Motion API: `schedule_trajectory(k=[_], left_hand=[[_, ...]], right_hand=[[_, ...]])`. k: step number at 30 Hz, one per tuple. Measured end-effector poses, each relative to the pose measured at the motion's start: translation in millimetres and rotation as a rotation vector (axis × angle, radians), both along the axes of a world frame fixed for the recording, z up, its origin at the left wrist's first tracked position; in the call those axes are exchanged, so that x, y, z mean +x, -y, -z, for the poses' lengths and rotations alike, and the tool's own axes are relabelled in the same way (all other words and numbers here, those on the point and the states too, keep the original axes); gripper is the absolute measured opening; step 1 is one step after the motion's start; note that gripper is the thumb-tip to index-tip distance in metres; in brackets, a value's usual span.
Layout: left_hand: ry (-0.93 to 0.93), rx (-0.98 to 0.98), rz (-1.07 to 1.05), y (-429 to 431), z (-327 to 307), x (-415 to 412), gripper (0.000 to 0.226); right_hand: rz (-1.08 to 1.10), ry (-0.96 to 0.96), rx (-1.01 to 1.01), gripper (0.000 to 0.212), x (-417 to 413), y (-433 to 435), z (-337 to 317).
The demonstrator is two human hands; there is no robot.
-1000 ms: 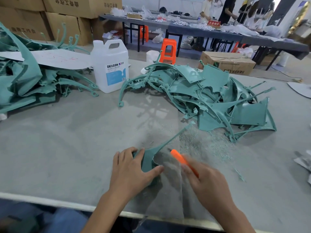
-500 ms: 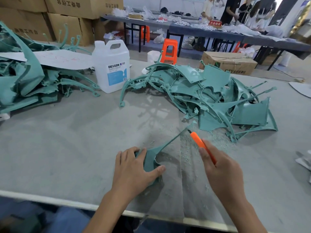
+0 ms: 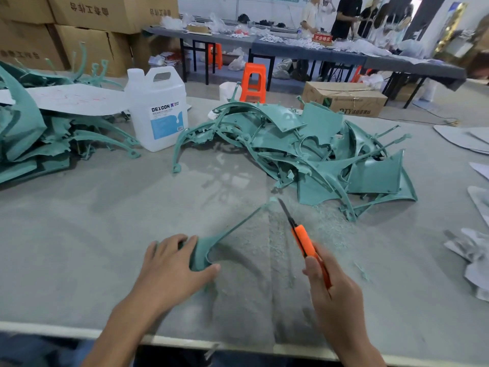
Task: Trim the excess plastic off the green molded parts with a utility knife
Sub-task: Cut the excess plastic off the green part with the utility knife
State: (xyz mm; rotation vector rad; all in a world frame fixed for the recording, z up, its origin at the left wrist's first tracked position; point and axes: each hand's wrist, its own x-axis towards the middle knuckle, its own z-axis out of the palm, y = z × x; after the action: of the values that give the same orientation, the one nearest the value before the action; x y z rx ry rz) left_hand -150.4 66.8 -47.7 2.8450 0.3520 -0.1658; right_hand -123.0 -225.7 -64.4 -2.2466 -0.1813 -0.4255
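Toward the far left corner of the grey felt-covered worktop (image 3: 79,234) lies a heap of green molded plastic parts (image 3: 31,139), and beside it a white plastic jug with a blue label (image 3: 158,112). Near the front edge, our left hand (image 3: 172,268) lies flat with fingers spread, pressing down the broad end of the thin green molded part with a long tapering arm (image 3: 209,247); that arm rises off the worktop toward the middle. We judge this part light and springy, thin enough to flex under the blade, so it wants pinning at the wide, stiffer end, as now, with fingers well clear of the cut line. To its right, our right hand (image 3: 333,287) is closed around the orange-handled utility knife (image 3: 304,239), whose blade reaches just beside the arm's tip. Green shavings (image 3: 317,221) litter the felt there. Further right, toward the far edge, sits the larger tangled pile of green molded parts (image 3: 317,154).
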Motion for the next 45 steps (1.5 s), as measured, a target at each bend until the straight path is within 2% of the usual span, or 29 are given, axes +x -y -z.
schedule_trajectory(k=[2, 3, 5, 7, 9, 11, 14, 18, 23, 27, 34, 38, 42, 45], left_hand=[[-0.068, 0.030, 0.019, -16, -8, -1, 0.105], [-0.044, 0.028, 0.032, -17, -11, 2, 0.104], [0.150, -0.061, 0.056, -2, -14, 12, 0.091], [0.369, -0.272, 0.048, 30, -10, 28, 0.065], [0.498, -0.460, -0.028, 66, -3, 45, 0.053], [0.592, -0.513, -0.153, 91, 5, 61, 0.042], [0.648, -0.295, -0.177, 104, 15, 75, 0.023], [0.582, -0.041, -0.128, 94, 24, 81, 0.022], [0.569, 0.054, -0.048, 95, 29, 78, 0.009], [0.609, 0.152, 0.013, 95, 31, 76, 0.009], [0.632, 0.178, 0.017, 97, 27, 74, 0.011], [0.646, 0.165, 0.024, 96, 26, 74, 0.011], [0.638, 0.182, 0.065, 97, 27, 75, 0.015], [0.607, 0.138, 0.019, 95, 28, 73, 0.017]], right_hand=[[0.015, -0.016, 0.075, 0.033, -3, -1, 8], [0.015, -0.015, 0.107, 0.034, -2, -4, 10], [0.006, -0.021, 0.151, 0.037, 1, -15, 12], [-0.011, -0.033, 0.185, 0.035, 3, -26, 13], [-0.022, -0.020, 0.208, 0.038, 2, -31, 12], [-0.027, 0.008, 0.207, 0.043, -1, -28, 12], [-0.009, 0.000, 0.202, 0.042, -3, -24, 12], [0.067, -0.012, 0.120, 0.038, -2, -27, 13], [0.106, 0.020, -0.007, 0.033, 3, -28, 15], [0.069, 0.032, -0.005, 0.042, 1, -32, 13], [0.017, 0.091, -0.125, 0.035, 2, -35, 12], [0.021, 0.099, -0.127, 0.036, 3, -36, 14], [0.060, 0.044, -0.098, 0.042, 2, -39, 14], [0.125, -0.049, -0.021, 0.045, 5, -34, 14]])
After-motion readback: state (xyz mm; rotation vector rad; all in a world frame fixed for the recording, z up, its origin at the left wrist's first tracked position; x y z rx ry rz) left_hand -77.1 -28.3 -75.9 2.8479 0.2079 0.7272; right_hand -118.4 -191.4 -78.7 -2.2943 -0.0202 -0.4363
